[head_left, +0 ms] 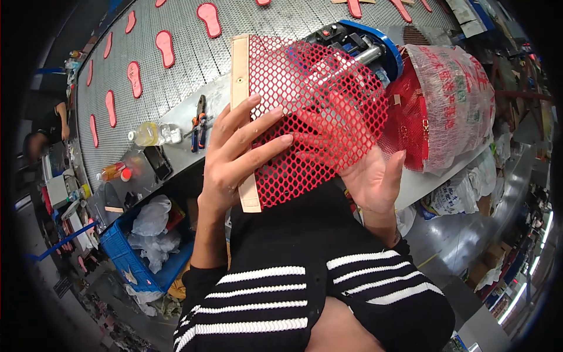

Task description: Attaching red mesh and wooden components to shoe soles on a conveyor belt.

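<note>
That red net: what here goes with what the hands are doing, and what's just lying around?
Seems part of the job:
red mesh sheet with beige edge strip
left hand on it, open right hand behind it
perhaps the other red mesh, at right

Seems just lying about:
clear plastic bottle
black and orange pliers
blue plastic crate

- Far left, the belt (182, 82) carries low, flat insoles (135, 80); a hand could pass above them.
- Left, the lying bottle (153, 134) and the pliers (201, 122) obstruct a low sweep, with a slim gap between the 2.
- Far side, the blue-rimmed machine (384, 50) blocks reach beyond the mesh sheet (322, 88).
- Right, the bulky wrapped sack (460, 108) bars sideways passage.
- Near, the wearer's torso (275, 246) closes the way.
</note>
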Demonstrator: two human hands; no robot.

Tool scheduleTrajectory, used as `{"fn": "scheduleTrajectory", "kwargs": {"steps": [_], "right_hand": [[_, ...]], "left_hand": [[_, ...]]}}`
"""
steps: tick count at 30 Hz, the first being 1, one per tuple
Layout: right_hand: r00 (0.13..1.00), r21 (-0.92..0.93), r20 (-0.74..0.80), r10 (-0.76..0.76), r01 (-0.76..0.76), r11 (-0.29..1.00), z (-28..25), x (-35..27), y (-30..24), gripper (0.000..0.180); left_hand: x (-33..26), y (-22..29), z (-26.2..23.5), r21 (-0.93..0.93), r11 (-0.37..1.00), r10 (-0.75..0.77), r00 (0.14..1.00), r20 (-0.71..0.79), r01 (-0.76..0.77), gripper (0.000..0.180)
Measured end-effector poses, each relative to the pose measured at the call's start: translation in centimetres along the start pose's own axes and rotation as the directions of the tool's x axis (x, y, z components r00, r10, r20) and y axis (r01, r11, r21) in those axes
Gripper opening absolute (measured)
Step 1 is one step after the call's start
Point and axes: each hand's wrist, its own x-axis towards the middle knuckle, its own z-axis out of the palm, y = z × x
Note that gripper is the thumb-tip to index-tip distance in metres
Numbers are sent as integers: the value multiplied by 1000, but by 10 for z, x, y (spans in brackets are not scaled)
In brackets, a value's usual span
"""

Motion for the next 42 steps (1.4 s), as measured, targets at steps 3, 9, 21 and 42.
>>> {"fn": "scheduleTrajectory", "kwargs": {"steps": [3, 9, 21, 42], "right_hand": [[999, -115, 47, 0, 6, 993, -4, -12, -2, 109], [949, 127, 39, -312, 305, 944, -37, -29, 18, 106], [953, -189, -136, -272, 244, 951, -40, -58, -21, 104], [891, -50, -198, -409, 408, 912, 31, 9, 19, 104]], "left_hand": [[4, 9, 4, 22, 1000, 22, 1000, 9, -22, 32], [14, 23, 1, 81, 990, 112, 992, 59, -116, 29], [16, 46, 7, 150, 967, 188, 973, 133, -207, 31], [-5, -31, -54, 147, 958, 237, 969, 65, -244, 26]]}}
